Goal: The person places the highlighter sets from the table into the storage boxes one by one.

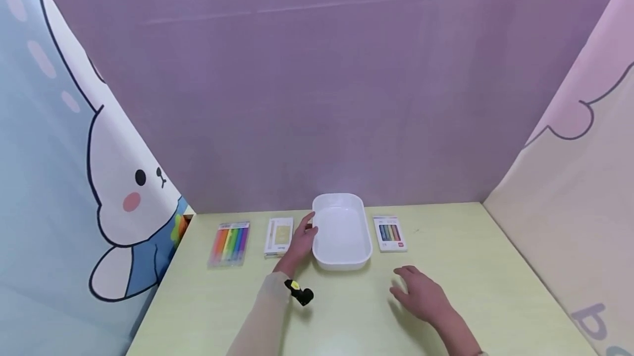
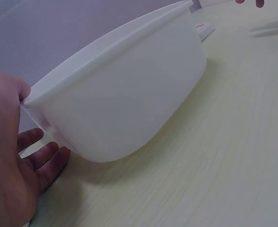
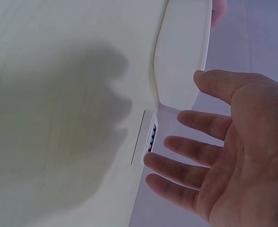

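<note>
1 white tub (image 1: 343,232) sat on the desk (image 1: 346,312). It looked light, stiff and maybe slippery, best held by its rim (image 2: 111,53). The left hand (image 1: 300,243) pinched its left side; the right hand (image 1: 421,294) was spread, holding nothing. Left of the tub lay 1 pen pack (image 1: 229,244) and 1 small box (image 1: 279,236); right, 1 flat pack (image 1: 390,233).

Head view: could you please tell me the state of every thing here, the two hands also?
White tub: upright, no lid, nothing inside
Coloured pen pack: lying flat, pens inside
White box left of tub: lying flat, seems closed
White box right of tub: lying flat, seems closed
Left hand: holding the tub's left rim
Right hand: relaxed, holding nothing
</note>
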Demonstrator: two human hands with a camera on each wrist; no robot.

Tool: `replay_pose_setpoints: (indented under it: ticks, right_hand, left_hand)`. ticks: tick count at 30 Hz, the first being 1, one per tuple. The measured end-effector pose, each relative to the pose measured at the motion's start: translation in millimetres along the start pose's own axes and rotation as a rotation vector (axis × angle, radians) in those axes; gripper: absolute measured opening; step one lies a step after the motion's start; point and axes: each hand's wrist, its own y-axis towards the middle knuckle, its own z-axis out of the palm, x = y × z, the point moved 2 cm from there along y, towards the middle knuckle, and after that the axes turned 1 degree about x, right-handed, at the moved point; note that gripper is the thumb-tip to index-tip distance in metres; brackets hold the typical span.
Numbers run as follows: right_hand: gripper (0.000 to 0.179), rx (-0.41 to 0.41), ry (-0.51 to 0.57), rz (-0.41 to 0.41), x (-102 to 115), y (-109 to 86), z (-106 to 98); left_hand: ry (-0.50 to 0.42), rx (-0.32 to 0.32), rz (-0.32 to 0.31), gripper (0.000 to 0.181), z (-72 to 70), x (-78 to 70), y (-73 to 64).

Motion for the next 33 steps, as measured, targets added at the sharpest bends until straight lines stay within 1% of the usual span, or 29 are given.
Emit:
replay_pose_setpoints:
  ticks: [6, 8, 11, 15, 19, 22, 27, 33]
  right_hand:
    - [0.047, -0.082, -0.051, -0.02, 1, 13.8, 1]
    - [0.048, -0.095, -0.051, -0.018, 2, 17.9, 0]
    - [0.049, -0.096, -0.026, -0.009, 3, 24.3, -4]
    - [0.05, -0.107, 0.002, 0.007, 6, 36.1, -11]
    - [0.051, -0.117, -0.025, 0.02, 9, 49.3, -14]
    - [0.053, -0.113, -0.061, 0.029, 11, 58.2, -16]
    - [0.058, -0.105, -0.108, 0.07, 8, 71.1, -18]
    - [0.06, -0.104, -0.077, 0.14, 3, 84.8, -20]
  left_hand:
    - [-0.018, -0.017, 0.0, 0.047, 1.3, 0.2, -0.7]
    - [-0.013, -0.02, -0.001, 0.047, 2.4, 1.3, -1.2]
    - [0.003, -0.028, -0.007, 0.047, 3.6, 2.3, -2.4]
    - [0.022, -0.055, -0.011, 0.046, 3.3, 1.9, -2.9]
    - [0.035, -0.084, -0.014, 0.046, 2.7, 2.5, -2.5]
    - [0.038, -0.093, -0.023, 0.046, 2.4, 1.6, -3.5]
    - [0.015, -0.095, -0.022, 0.046, 3.3, -1.2, -6.9]
    - [-0.001, -0.079, -0.013, 0.046, 4.3, -4.2, -6.2]
